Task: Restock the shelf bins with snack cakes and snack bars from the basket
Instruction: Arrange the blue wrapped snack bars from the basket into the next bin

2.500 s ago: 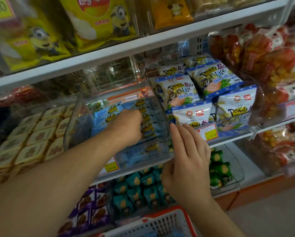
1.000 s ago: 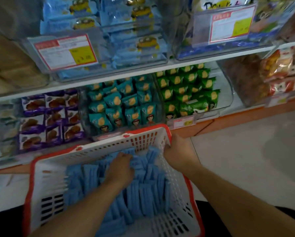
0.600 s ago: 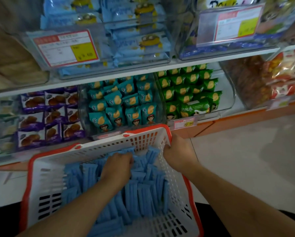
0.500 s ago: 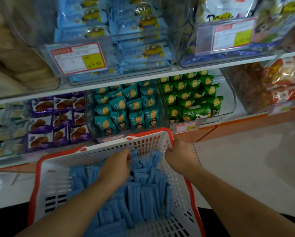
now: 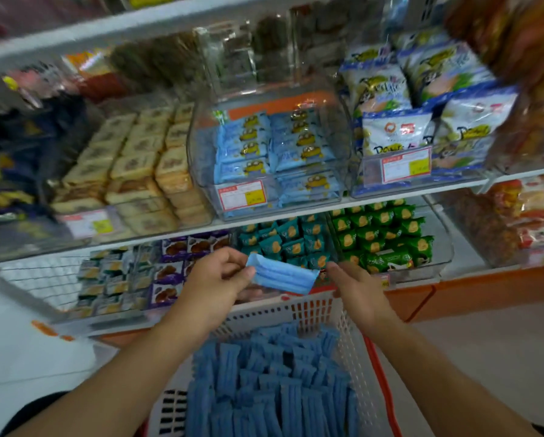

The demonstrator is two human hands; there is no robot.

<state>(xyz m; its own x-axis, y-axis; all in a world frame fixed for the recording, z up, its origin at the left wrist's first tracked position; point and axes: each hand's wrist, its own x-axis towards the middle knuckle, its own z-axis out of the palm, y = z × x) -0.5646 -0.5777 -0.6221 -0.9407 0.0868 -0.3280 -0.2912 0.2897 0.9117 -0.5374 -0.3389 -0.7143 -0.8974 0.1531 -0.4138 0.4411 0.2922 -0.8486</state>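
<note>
My left hand (image 5: 220,279) pinches the left end of a blue snack packet (image 5: 281,276), held flat above the basket. My right hand (image 5: 356,290) hovers at the packet's right end with fingers loosely spread; whether it touches the packet is unclear. Below them the white basket (image 5: 299,307) with a red rim holds several blue packets (image 5: 270,383) standing on end. On the middle shelf a clear bin (image 5: 201,146) contains rows of the same blue snack packs (image 5: 274,146) with a yellow cartoon figure.
Left of that bin lie beige cake squares (image 5: 132,165); right of it, white-and-blue bags (image 5: 422,105). The lower shelf carries purple packs (image 5: 182,266), teal packs (image 5: 292,241) and green packs (image 5: 381,234). The floor (image 5: 485,342) lies to the right.
My left hand lifted a blue packet out of the basket and up toward the shelf. My right hand let go of the basket rim and rose beside the packet. The view tilted upward.
</note>
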